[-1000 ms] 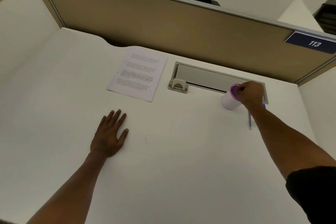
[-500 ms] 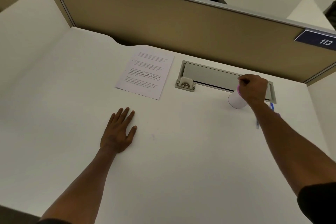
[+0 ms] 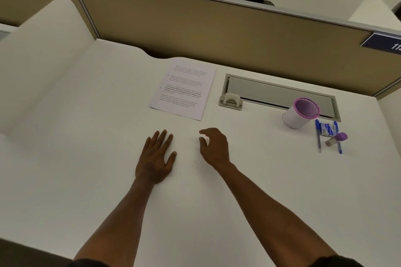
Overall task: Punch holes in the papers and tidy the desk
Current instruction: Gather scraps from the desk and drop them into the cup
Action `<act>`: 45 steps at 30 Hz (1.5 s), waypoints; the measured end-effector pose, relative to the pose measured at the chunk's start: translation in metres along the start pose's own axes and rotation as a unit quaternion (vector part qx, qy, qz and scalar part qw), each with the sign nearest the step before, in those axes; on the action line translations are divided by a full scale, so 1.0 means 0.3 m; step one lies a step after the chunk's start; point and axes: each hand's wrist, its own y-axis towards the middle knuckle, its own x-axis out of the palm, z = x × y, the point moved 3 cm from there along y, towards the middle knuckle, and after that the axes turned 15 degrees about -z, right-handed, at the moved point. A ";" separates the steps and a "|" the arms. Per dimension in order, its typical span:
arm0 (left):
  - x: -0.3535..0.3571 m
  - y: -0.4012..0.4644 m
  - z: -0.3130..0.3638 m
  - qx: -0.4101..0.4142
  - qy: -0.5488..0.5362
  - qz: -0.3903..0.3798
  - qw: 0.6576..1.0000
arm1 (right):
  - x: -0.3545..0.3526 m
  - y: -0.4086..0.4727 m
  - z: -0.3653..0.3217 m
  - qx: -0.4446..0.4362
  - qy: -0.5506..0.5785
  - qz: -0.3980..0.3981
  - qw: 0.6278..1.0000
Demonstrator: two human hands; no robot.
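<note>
A printed sheet of paper lies flat on the white desk, just beyond my hands. A beige hole punch stands to the right of the sheet, against the cable tray. My left hand rests flat on the desk, fingers straight. My right hand hovers beside it with fingers loosely curled and nothing in it. At the right stands a white cup with a pink rim, upright and empty as far as I see.
Two blue pens, a small blue-and-white packet and a purple-capped glue stick lie right of the cup. A grey cable tray runs along the tan partition. A white side divider rises on the left.
My right hand let go of the cup and moved left and toward me, ending beside my left hand. The cup now stands alone. The pens and small items are uncovered.
</note>
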 end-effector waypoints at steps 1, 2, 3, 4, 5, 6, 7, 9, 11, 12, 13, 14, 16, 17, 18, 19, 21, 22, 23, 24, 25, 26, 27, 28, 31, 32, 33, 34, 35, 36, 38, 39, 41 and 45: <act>-0.001 0.001 -0.001 0.001 0.000 -0.002 1.000 | 0.026 0.004 -0.006 -0.007 -0.044 -0.033 0.998; -0.001 0.000 -0.002 0.002 -0.002 -0.003 1.000 | 0.051 0.005 -0.007 -0.007 -0.081 -0.072 0.994; -0.002 0.001 -0.001 0.003 -0.006 -0.003 1.000 | 0.073 0.001 -0.005 -0.005 -0.112 -0.110 0.988; -0.002 0.002 -0.001 0.004 -0.008 -0.003 1.000 | 0.092 -0.008 -0.001 -0.007 -0.139 -0.138 0.981; -0.001 0.002 -0.001 0.004 -0.008 -0.005 1.000 | 0.110 -0.024 0.001 -0.015 -0.162 -0.151 0.975; 0.000 0.003 -0.001 0.004 -0.007 -0.006 1.000 | 0.123 -0.043 0.003 -0.024 -0.179 -0.150 0.972; 0.001 0.003 -0.001 0.003 -0.007 -0.007 1.000 | 0.137 -0.064 0.002 -0.033 -0.194 -0.144 0.970; 0.002 0.003 -0.003 0.002 -0.007 -0.011 1.000 | 0.164 -0.105 -0.004 -0.050 -0.213 -0.139 0.966; 0.003 0.002 -0.003 0.004 -0.008 -0.010 1.000 | 0.181 -0.126 -0.013 -0.057 -0.214 -0.138 0.965; 0.003 0.002 -0.003 0.005 -0.009 -0.007 1.000 | 0.181 -0.123 -0.020 -0.053 -0.208 -0.133 0.967; 0.004 0.002 -0.003 0.007 -0.009 -0.007 1.000 | 0.179 -0.112 -0.028 -0.050 -0.201 -0.125 0.970; 0.004 0.001 -0.003 0.008 -0.007 -0.009 1.000 | 0.177 -0.100 -0.038 -0.050 -0.198 -0.120 0.972; 0.003 0.002 -0.004 0.009 -0.001 -0.013 1.000 | 0.178 -0.085 -0.058 -0.069 -0.220 -0.132 0.964; 0.002 0.003 -0.004 0.009 -0.001 -0.015 1.000 | 0.179 -0.086 -0.064 -0.085 -0.239 -0.141 0.957; 0.002 0.003 -0.004 0.009 -0.002 -0.019 1.000 | 0.176 -0.094 -0.061 -0.100 -0.252 -0.151 0.951; 0.002 0.003 -0.004 0.009 -0.002 -0.020 1.000 | 0.169 -0.108 -0.053 -0.115 -0.262 -0.159 0.945; 0.003 0.002 -0.005 0.008 -0.003 -0.021 1.000 | 0.148 -0.154 -0.025 -0.148 -0.273 -0.162 0.937; 0.003 0.001 -0.006 0.009 -0.006 -0.018 1.000 | 0.136 -0.178 -0.009 -0.153 -0.269 -0.157 0.938; 0.003 0.000 -0.006 0.011 -0.007 -0.014 1.000 | 0.123 -0.194 0.007 -0.143 -0.261 -0.145 0.944; 0.002 0.001 -0.005 0.012 -0.008 -0.011 1.000 | 0.108 -0.201 0.022 -0.116 -0.246 -0.121 0.955; 0.002 0.001 -0.003 0.013 -0.010 -0.011 1.000 | 0.094 -0.200 0.037 -0.077 -0.225 -0.089 0.967; 0.002 0.000 -0.002 0.014 -0.011 -0.011 1.000 | 0.083 -0.194 0.048 -0.036 -0.202 -0.063 0.977; 0.002 0.000 -0.002 0.015 -0.010 -0.010 1.000 | 0.078 -0.187 0.056 -0.002 -0.186 -0.059 0.981; 0.002 -0.001 -0.002 0.015 -0.008 -0.007 1.000 | 0.083 -0.182 0.060 0.020 -0.179 -0.077 0.981; 0.001 0.000 -0.004 0.018 -0.012 -0.003 1.000 | 0.137 -0.199 0.047 0.041 -0.182 -0.127 0.974; 0.002 0.000 -0.003 0.019 -0.013 -0.003 1.000 | 0.158 -0.217 0.036 0.039 -0.176 -0.123 0.976; 0.003 0.000 -0.003 0.019 -0.014 -0.003 1.000 | 0.179 -0.237 0.024 0.032 -0.172 -0.118 0.978; 0.003 0.000 -0.003 0.019 -0.014 -0.004 1.000 | 0.196 -0.258 0.011 0.021 -0.166 -0.115 0.979; 0.004 0.000 -0.005 0.018 -0.014 -0.005 1.000 | 0.206 -0.275 0.001 0.008 -0.153 -0.110 0.982; 0.003 -0.001 -0.006 0.017 -0.013 -0.005 1.000 | 0.203 -0.287 -0.004 0.005 -0.128 -0.097 0.987; 0.001 -0.004 -0.007 0.014 -0.008 -0.004 1.000 | 0.158 -0.287 0.001 0.033 -0.070 -0.041 0.996; 0.000 -0.004 -0.006 0.014 -0.008 -0.004 1.000 | 0.127 -0.281 0.012 0.057 -0.052 0.001 0.997; -0.002 -0.005 -0.005 0.013 -0.007 -0.007 1.000 | 0.079 -0.267 0.040 0.111 -0.036 0.064 0.991; -0.002 -0.004 -0.005 0.015 -0.010 -0.007 1.000 | 0.107 -0.261 0.044 0.129 -0.120 0.006 0.984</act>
